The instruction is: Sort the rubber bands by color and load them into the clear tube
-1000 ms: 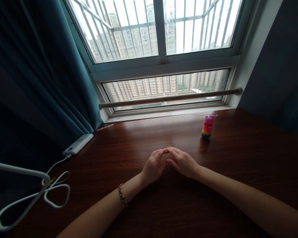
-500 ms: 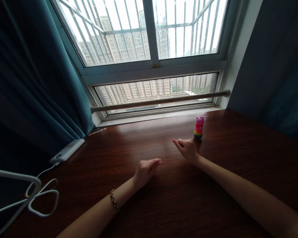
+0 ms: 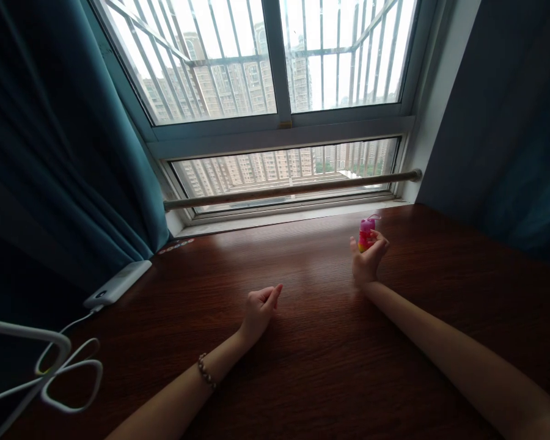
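Note:
A small upright cylinder (image 3: 365,229), pink at the top with red and yellow lower down and a thin pink loop on top, stands on the brown wooden table (image 3: 302,379) toward the window. My right hand (image 3: 367,261) is at its near side, thumb to the left and fingers to the right, spread apart. The hand hides the cylinder's lower part; a gap shows between thumb and cylinder. My left hand (image 3: 256,311) rests on the table left of centre, its fingers curled in and its thumb extended. Nothing shows in it. A braided bracelet (image 3: 205,371) circles the left wrist.
A white power strip or box (image 3: 118,285) lies at the table's left edge, with looped white cable (image 3: 73,366) near it. A blue curtain (image 3: 96,171) hangs at the left. Behind the table is a window with a horizontal rail (image 3: 293,190).
My right hand has moved right and away from me to the cylinder, its fingers spreading around it. My left hand has shifted slightly left, with its thumb now tilted upward.

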The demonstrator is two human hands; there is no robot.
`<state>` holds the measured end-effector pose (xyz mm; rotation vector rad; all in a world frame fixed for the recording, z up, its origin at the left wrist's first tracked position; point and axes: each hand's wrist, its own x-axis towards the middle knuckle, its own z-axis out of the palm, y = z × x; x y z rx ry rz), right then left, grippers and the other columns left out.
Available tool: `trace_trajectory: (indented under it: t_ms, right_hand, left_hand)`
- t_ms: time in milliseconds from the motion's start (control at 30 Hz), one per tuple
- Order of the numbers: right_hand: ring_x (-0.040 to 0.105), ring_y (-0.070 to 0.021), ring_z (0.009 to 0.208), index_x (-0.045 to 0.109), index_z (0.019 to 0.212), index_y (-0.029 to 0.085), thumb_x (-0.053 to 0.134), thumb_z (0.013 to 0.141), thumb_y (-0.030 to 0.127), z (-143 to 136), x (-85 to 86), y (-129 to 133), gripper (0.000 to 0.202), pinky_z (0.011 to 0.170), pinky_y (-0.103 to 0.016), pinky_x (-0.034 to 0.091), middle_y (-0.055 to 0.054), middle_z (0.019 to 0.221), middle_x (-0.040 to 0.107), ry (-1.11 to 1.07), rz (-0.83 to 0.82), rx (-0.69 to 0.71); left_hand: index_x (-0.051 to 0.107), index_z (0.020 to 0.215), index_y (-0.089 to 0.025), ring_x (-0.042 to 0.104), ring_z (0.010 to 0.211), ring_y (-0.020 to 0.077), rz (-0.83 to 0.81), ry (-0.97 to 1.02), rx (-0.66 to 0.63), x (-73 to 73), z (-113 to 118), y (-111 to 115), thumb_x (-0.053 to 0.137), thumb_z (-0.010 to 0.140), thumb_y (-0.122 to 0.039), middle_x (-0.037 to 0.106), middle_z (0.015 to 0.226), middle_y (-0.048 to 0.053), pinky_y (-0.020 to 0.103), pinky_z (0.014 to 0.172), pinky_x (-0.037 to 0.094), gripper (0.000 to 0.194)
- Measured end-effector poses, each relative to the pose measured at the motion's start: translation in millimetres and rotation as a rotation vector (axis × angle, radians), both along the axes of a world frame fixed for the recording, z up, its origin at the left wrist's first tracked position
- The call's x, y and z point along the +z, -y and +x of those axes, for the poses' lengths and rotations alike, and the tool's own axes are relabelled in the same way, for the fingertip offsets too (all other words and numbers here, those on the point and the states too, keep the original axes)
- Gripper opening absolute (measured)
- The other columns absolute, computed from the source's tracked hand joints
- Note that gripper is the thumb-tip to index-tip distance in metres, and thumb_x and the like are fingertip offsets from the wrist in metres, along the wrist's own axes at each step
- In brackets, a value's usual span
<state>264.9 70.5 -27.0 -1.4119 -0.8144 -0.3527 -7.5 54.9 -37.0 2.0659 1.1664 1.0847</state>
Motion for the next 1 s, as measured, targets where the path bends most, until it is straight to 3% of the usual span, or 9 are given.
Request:
trace_trajectory:
  t_ms: [233, 467, 567, 633, 700, 767, 800, 867, 1000]
  right_hand:
    - [0.039, -0.0261, 0.096, 0.038, 0.105, 0.014, 0.066, 0.058, 0.039, 35, -18.3, -20, 0.061, 0.087, -0.043, 0.029, -0.014, 0.109, 0.041, -0.110, -0.083, -0.057]
    - [0.046, -0.0222, 0.089, 0.046, 0.092, 0.016, 0.064, 0.059, 0.036, 43, -23.9, -23, 0.043, 0.082, -0.040, 0.035, -0.011, 0.100, 0.048, -0.262, -0.138, 0.118]
    - [0.052, -0.0190, 0.081, 0.046, 0.098, 0.016, 0.064, 0.061, 0.039, 22, -15.7, -16, 0.047, 0.072, -0.034, 0.042, -0.010, 0.099, 0.053, -0.299, -0.142, 0.275]
    - [0.056, -0.0179, 0.075, 0.049, 0.097, 0.016, 0.063, 0.063, 0.041, -3, -9.0, -7, 0.044, 0.066, -0.031, 0.045, -0.008, 0.090, 0.058, -0.318, -0.160, 0.422]
    - [0.059, -0.0174, 0.072, 0.054, 0.088, 0.016, 0.063, 0.064, 0.041, -30, -2.3, 8, 0.036, 0.064, -0.030, 0.047, -0.005, 0.081, 0.062, -0.328, -0.195, 0.619]
    - [0.061, -0.0189, 0.078, 0.056, 0.088, 0.016, 0.067, 0.063, 0.036, -53, 3.3, 23, 0.034, 0.070, -0.031, 0.047, -0.006, 0.085, 0.064, -0.454, -0.215, 0.995]
    - [0.061, -0.0195, 0.080, 0.057, 0.088, 0.016, 0.069, 0.061, 0.034, -63, 5.5, 31, 0.034, 0.071, -0.032, 0.047, -0.006, 0.085, 0.065, -0.509, -0.230, 1.099]
    - [0.061, -0.0198, 0.081, 0.058, 0.087, 0.016, 0.071, 0.060, 0.029, -75, 7.9, 41, 0.033, 0.073, -0.032, 0.047, -0.006, 0.085, 0.065, -0.597, -0.248, 1.217]
    - [0.061, -0.0200, 0.081, 0.059, 0.084, 0.015, 0.073, 0.059, 0.024, -79, 7.6, 47, 0.030, 0.076, -0.033, 0.046, -0.006, 0.085, 0.066, -0.695, -0.253, 1.300]
  left_hand:
    - [0.043, 0.044, -0.015, 0.036, 0.041, 0.0071, 0.070, -0.040, -0.046, 0.5, 1, 4, 0.042, 0.082, -0.039, 0.037, 0.041, -0.004, 0.020, 0.047, 0.030, 0.046]
    - [0.050, 0.051, -0.014, 0.036, 0.043, 0.0067, 0.125, -0.106, -0.068, 0.1, 1, 7, 0.043, 0.083, -0.035, 0.038, 0.044, -0.004, 0.020, 0.047, 0.030, 0.039]
    - [0.058, 0.072, -0.014, 0.044, 0.049, 0.0082, 0.164, -0.083, -0.078, 1.0, 3, 8, 0.046, 0.083, -0.033, 0.050, 0.055, -0.003, 0.020, 0.051, 0.037, 0.025]
    - [0.056, 0.092, -0.015, 0.054, 0.065, 0.0118, 0.230, -0.049, -0.103, 1.2, 5, 7, 0.052, 0.079, -0.033, 0.058, 0.074, 0.002, 0.023, 0.061, 0.044, 0.022]
    - [0.048, 0.108, -0.017, 0.055, 0.088, 0.0179, 0.311, -0.041, -0.131, 0.6, 6, 6, 0.060, 0.073, -0.034, 0.057, 0.097, 0.008, 0.031, 0.075, 0.046, 0.041]
    - [0.040, 0.117, -0.018, 0.049, 0.103, 0.0230, 0.365, -0.068, -0.156, -1.1, 7, 6, 0.065, 0.068, -0.036, 0.049, 0.113, 0.012, 0.038, 0.084, 0.044, 0.059]
    - [0.038, 0.119, -0.018, 0.048, 0.105, 0.0242, 0.373, -0.086, -0.169, -2.2, 7, 6, 0.066, 0.066, -0.036, 0.047, 0.116, 0.013, 0.040, 0.085, 0.043, 0.063]
    - [0.037, 0.118, -0.019, 0.048, 0.105, 0.0242, 0.367, -0.112, -0.195, -4.7, 6, 6, 0.065, 0.068, -0.033, 0.045, 0.116, 0.012, 0.041, 0.085, 0.044, 0.059]
    - [0.038, 0.114, -0.020, 0.050, 0.097, 0.0203, 0.341, -0.084, -0.174, -7.0, 6, 6, 0.059, 0.074, -0.022, 0.045, 0.112, 0.010, 0.037, 0.081, 0.045, 0.045]
